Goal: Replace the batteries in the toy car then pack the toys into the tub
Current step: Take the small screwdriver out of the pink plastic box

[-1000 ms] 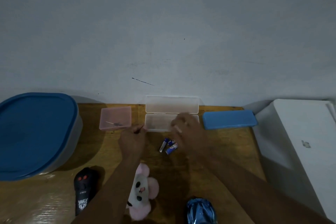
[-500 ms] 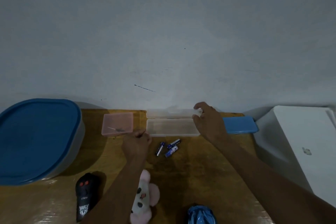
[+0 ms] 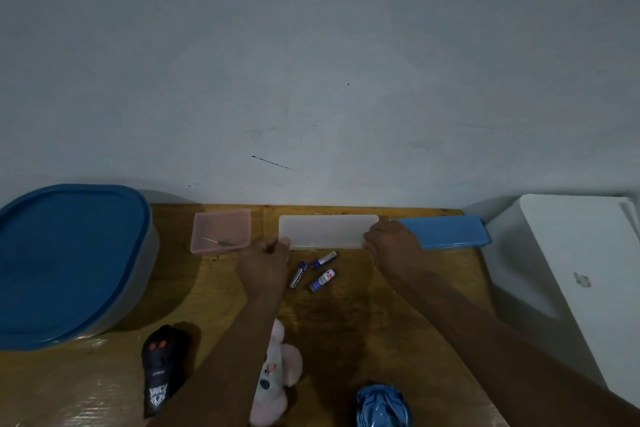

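Batteries (image 3: 313,270) (3) lie between hands (image 3: 265,255) (image 3: 391,244) holding clear case (image 3: 327,230).

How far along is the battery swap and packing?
Done: three batteries lie out on the table. In hand: the shut clear case, right hand gripping its end, left hand at the other corner. Left: toy car untouched at the near edge; plush, remote and car unpacked; tub lid on.

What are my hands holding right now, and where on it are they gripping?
Both hold the closed clear case. The right hand grips its right end, and the left hand pinches its near left corner.
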The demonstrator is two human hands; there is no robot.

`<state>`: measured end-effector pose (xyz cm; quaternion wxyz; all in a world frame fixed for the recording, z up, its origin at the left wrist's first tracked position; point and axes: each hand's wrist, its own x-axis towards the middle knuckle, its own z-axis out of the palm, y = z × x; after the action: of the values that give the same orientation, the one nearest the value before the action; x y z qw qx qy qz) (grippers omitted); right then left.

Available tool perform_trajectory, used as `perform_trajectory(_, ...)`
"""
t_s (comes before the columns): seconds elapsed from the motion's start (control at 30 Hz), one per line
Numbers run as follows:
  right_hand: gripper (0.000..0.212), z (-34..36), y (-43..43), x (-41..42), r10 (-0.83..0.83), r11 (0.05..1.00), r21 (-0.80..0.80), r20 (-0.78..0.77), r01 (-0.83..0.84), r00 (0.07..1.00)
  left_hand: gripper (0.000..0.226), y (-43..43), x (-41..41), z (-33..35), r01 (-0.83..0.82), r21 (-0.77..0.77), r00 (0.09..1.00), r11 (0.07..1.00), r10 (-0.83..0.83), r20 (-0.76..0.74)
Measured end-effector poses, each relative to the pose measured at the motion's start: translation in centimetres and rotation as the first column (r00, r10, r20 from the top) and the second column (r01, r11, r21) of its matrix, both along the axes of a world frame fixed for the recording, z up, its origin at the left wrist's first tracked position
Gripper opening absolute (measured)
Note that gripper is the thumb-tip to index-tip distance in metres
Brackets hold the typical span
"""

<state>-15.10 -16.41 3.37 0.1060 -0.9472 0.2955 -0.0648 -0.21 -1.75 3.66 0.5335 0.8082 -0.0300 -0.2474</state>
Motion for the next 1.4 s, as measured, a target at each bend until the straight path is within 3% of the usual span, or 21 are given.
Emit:
perform_trajectory(0.2,0.019,-0.3,0.6,0.1,-0.045,0.999,0.0,-0.051,0.045,0.998,0.024,-1.2,0.7,0.0,-0.01,0.043,1.0,0.999,0.009,0.022)
perform_trajectory(0.33,0.008,0.1,0.5,0.1,-0.038,0.999,0.036,-0.078,0.041,0.996,0.023,-1.2,0.8,0.7,0.046,0.091,0.998,0.995,-0.05,0.049)
perform_trajectory(0.43,0.02,0.9,0.3,0.3,0.003,0.999,0.034,-0.149,0.002,0.989,0.016,0.0,0.3,1.6,0.119,0.154,0.985,0.981,-0.136,0.107)
perform_trajectory(0.5,0.03,1.8,0.2,0.2,0.016,0.998,0.068,-0.2,-0.003,0.98,0.033,1.2,-0.3,1.8,0.136,0.21,0.973,0.968,-0.17,0.155)
perform_trajectory(0.6,0.036,2.9,1.2,-0.2,-0.001,0.997,0.08,-0.181,0.016,0.984,0.015,4.1,-0.8,3.0,0.127,0.252,0.959,0.959,-0.184,0.214)
perform_trajectory(0.8,0.033,5.1,5.4,1.8,0.076,0.981,0.184,-0.076,-0.06,0.994,0.026,9.6,0.1,5.1,0.054,0.307,0.927,0.95,-0.162,0.339)
perform_trajectory(1.03,0.031,5.8,11.0,7.0,0.174,0.963,0.187,0.106,-0.192,0.979,0.015,12.6,4.4,5.6,0.143,0.336,0.908,0.931,-0.259,0.331)
perform_trajectory(1.2,0.033,5.0,11.7,12.5,0.225,0.96,0.144,0.114,-0.241,0.968,0.013,11.3,8.4,4.7,0.261,0.27,0.904,0.927,-0.332,0.268)
perform_trajectory(1.33,0.038,3.3,11.4,16.1,0.239,0.96,0.136,0.059,-0.245,0.969,0.021,10.0,11.1,1.8,0.337,0.307,0.889,0.89,-0.408,0.207)
perform_trajectory(1.4,0.042,2.6,11.3,17.4,0.238,0.961,0.145,0.01,-0.237,0.971,0.01,9.6,11.7,0.9,0.356,0.283,0.895,0.891,-0.412,0.172)
